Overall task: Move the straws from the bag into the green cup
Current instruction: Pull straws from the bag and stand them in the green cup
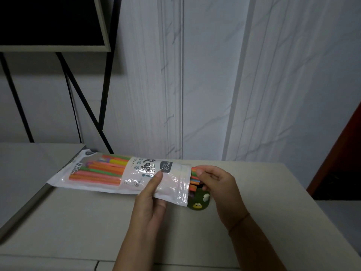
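A long white and clear plastic bag [109,173] full of orange, green, yellow and pink straws [97,170] is held level above the table. My left hand [150,198] grips the bag near its open right end, thumb on top. At that mouth my right hand [214,184] pinches the ends of several straws [194,178] that stick out. The green cup [198,202], with a small frog face on it, stands just below the bag's mouth, mostly hidden by the bag and my right hand.
The beige table [97,222] runs to a front edge near the bottom of the view. A grey cabinet top [29,163] adjoins it on the left. A dark screen on black metal legs [48,22] stands at the back left, before a marbled wall.
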The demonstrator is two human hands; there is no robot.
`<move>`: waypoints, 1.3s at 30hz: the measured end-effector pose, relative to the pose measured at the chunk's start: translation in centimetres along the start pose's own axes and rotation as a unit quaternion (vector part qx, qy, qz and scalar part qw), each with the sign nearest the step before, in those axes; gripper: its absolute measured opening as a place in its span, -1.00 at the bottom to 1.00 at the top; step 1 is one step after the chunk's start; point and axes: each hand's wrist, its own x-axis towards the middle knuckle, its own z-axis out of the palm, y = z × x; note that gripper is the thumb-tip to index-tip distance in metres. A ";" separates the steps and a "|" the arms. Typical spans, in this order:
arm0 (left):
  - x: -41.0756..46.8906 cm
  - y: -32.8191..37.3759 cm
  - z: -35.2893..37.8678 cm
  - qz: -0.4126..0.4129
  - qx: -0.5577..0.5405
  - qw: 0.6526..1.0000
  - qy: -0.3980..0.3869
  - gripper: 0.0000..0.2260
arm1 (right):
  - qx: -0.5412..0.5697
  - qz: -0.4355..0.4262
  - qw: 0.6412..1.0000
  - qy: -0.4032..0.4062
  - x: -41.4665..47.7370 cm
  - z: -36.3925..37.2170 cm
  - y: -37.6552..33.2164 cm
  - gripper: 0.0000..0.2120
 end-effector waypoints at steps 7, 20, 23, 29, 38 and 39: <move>0.2 0.7 -0.6 -0.004 -0.043 0.999 0.028 -0.64 | 0.043 -0.004 0.998 0.050 0.7 -1.6 -0.4 -0.91; 0.2 0.2 -0.8 -0.005 -0.044 0.999 0.031 -0.56 | 0.169 0.038 0.984 0.028 0.7 -0.5 0.3 -0.89; 0.9 0.9 -1.5 0.007 -0.076 0.996 0.041 -0.58 | 0.203 0.029 0.977 0.064 1.1 -1.5 -0.1 -0.93; 1.3 1.3 -2.2 0.013 -0.095 0.995 0.038 -0.57 | 0.305 0.054 0.950 0.027 1.3 -1.5 -0.5 -0.87; 1.1 0.3 -2.1 -0.004 -0.060 0.998 0.030 -0.62 | 0.245 0.039 0.968 0.029 1.0 -0.1 0.1 -0.88; 1.3 0.6 -2.3 -0.001 -0.063 0.998 0.032 -0.60 | 0.238 0.031 0.970 0.043 1.0 -0.5 -0.1 -0.87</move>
